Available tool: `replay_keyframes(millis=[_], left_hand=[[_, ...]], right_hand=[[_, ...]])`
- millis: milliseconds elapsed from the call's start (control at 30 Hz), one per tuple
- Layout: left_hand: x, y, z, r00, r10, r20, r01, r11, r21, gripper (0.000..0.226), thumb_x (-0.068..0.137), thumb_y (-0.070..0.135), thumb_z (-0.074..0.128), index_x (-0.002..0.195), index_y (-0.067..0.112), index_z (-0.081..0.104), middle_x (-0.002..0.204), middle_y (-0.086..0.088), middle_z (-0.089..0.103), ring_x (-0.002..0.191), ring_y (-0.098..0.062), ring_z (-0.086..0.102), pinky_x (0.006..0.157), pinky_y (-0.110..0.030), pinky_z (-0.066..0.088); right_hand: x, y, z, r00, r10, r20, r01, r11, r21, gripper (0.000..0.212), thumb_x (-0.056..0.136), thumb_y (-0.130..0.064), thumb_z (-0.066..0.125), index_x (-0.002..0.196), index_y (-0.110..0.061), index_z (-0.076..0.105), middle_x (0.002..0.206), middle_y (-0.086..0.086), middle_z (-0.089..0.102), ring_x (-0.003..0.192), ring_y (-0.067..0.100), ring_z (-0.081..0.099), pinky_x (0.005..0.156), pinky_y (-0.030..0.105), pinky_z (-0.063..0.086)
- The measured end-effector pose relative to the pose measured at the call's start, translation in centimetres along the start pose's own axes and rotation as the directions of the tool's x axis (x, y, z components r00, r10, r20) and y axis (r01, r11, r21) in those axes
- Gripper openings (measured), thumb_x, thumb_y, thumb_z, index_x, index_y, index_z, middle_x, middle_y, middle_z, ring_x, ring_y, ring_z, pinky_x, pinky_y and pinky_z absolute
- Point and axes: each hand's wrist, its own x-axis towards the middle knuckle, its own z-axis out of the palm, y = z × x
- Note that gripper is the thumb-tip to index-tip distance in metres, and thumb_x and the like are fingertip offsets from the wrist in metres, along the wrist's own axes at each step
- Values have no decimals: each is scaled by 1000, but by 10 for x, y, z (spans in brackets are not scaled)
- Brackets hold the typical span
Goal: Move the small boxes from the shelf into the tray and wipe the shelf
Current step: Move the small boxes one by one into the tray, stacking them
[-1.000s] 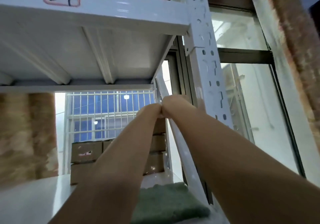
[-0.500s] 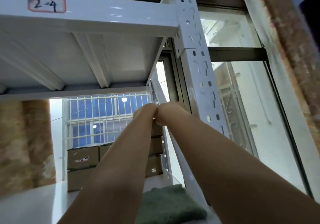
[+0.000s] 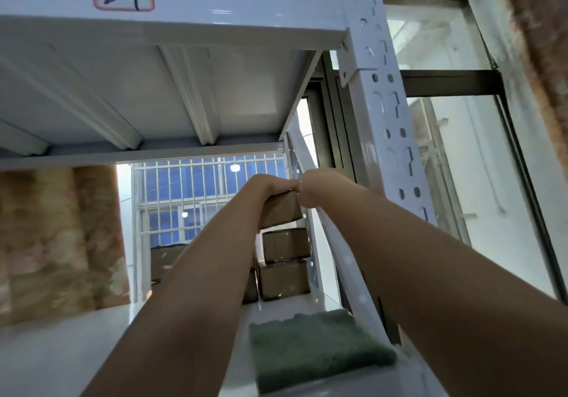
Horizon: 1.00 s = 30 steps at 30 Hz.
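Atop the stacked brown cardboard boxes (image 3: pixel 284 266) at the white metal shelf's (image 3: pixel 92 344) back, one small brown box (image 3: pixel 281 212) is gripped by left hand (image 3: pixel 270 186) and right hand (image 3: pixel 315 189); if dragged carelessly, the stack could be toppled.

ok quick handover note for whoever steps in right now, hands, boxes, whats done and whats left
Left hand: fingers over the top box of the right-hand stack at the back of the shelf.
Right hand: at the same box's right end; the grip itself is hidden.
Boxes: two more under it, another stack to the left behind the arm.
Cloth: green, lying on the shelf, near right.
Tray: not in view.
Done: no box visibly moved, so far as this view shows.
Left: move all boxes to the tray, then wipe the shelf.
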Motion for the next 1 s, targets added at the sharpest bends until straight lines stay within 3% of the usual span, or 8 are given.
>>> replay_keyframes(millis=[100, 233, 367, 467, 600, 833, 900, 1000], left_hand=[[9, -17, -3, 970, 118, -213, -146, 981, -124, 51, 81, 51, 65, 105, 10, 46, 102, -14, 51, 79, -31, 56, 75, -38, 49], [14, -45, -9, 915, 129, -381, -217, 956, -198, 77, 63, 52, 77, 120, 8, 51, 116, -15, 53, 94, -33, 60, 61, -36, 54], [3, -61, -13, 895, 134, -426, -180, 981, -70, 103, 64, 53, 77, 140, 1, 31, 140, -18, 33, 124, -35, 44, 96, -46, 49], [-7, -70, -13, 848, 176, -500, -205, 979, -2, 99, 62, 48, 77, 137, 3, 31, 138, -16, 33, 115, -32, 49, 86, -40, 53], [-24, -80, -10, 789, 266, -554, -239, 963, 122, 99, 63, 50, 79, 134, 4, 27, 138, -16, 27, 114, -33, 52, 82, -34, 43], [-77, -101, -8, 756, 300, -582, -172, 949, 266, 107, 63, 54, 78, 139, 3, 23, 132, -13, 40, 116, -34, 52, 86, -39, 44], [-97, -101, -13, 734, 341, -588, -154, 926, 345, 101, 65, 50, 77, 137, 2, 25, 129, -13, 43, 112, -33, 54, 84, -37, 44], [-126, -101, -17, 717, 335, -611, -147, 930, 338, 96, 66, 47, 77, 134, 1, 29, 126, -13, 43, 109, -35, 55, 79, -36, 43]], right_hand=[[-7, 1, 3, 1000, -8, -11, 9, 1000, 18, 33, 93, -23, 48, 123, -11, 54, 98, 4, 53, 102, 26, 61, 93, 39, 51], [-17, 1, 6, 995, -31, -99, 36, 998, 48, 34, 94, -21, 44, 125, -10, 53, 108, 5, 57, 105, 26, 59, 92, 38, 50], [-29, -5, 9, 994, -10, -113, 19, 997, 81, 32, 94, -18, 42, 122, -11, 53, 109, 6, 58, 96, 24, 57, 79, 32, 45], [-37, -14, 7, 990, 0, -141, 6, 999, 44, 27, 93, -17, 42, 115, -12, 56, 94, 3, 53, 84, 23, 54, 72, 29, 43], [-46, -39, 3, 987, -16, -160, 23, 999, 37, 28, 94, -22, 43, 117, -13, 55, 113, 5, 60, 104, 26, 59, 78, 31, 44], [-93, -57, -1, 985, -115, -127, 116, 993, 0, 20, 92, -19, 46, 108, -12, 57, 91, 2, 56, 97, 26, 61, 85, 35, 50], [-104, -55, -15, 983, -127, -131, 131, 991, 23, 14, 91, -17, 45, 100, -13, 55, 76, 0, 48, 87, 25, 58, 81, 33, 48], [-127, -49, -32, 974, -151, -169, 160, 986, 41, 8, 92, -19, 44, 93, -14, 51, 73, 0, 43, 83, 25, 55, 72, 29, 41]])
